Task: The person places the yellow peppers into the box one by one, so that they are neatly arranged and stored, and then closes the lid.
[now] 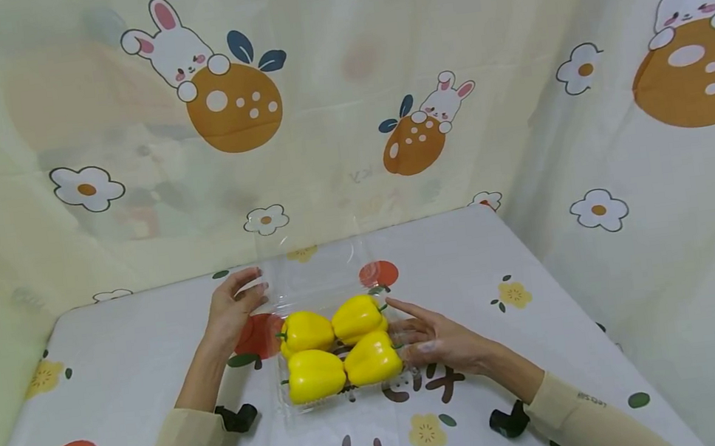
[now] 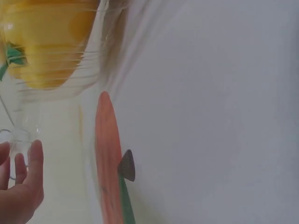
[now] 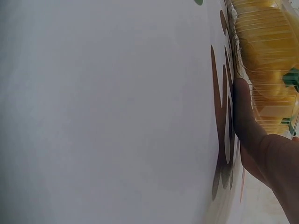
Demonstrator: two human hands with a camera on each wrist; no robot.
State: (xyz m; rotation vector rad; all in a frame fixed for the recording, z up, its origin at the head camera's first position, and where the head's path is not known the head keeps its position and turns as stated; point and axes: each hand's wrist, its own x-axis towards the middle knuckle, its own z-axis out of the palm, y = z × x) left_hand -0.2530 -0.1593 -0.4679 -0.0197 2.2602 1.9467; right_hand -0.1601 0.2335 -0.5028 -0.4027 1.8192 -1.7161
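A clear plastic clamshell box (image 1: 308, 407) lies on the table, its see-through lid (image 1: 319, 276) raised at the far side. Inside sit several yellow bell peppers (image 1: 316, 375) with green stems, in two rows. My left hand (image 1: 237, 305) is at the lid's left edge, fingertips right at the plastic; the left wrist view shows its fingers (image 2: 35, 161) slightly bent beside the lid. Against the box's right wall rests my right hand (image 1: 435, 338), index finger extended near a pepper's stem. In the right wrist view its thumb (image 3: 245, 109) lies straight along the ribbed wall.
A white printed cloth (image 1: 147, 360) with fruit, flowers and lettering covers the table. Behind it hangs a pale curtain (image 1: 334, 144) with rabbits, and another stretch closes off the right side. Small black devices (image 1: 239, 419) sit at both wrists.
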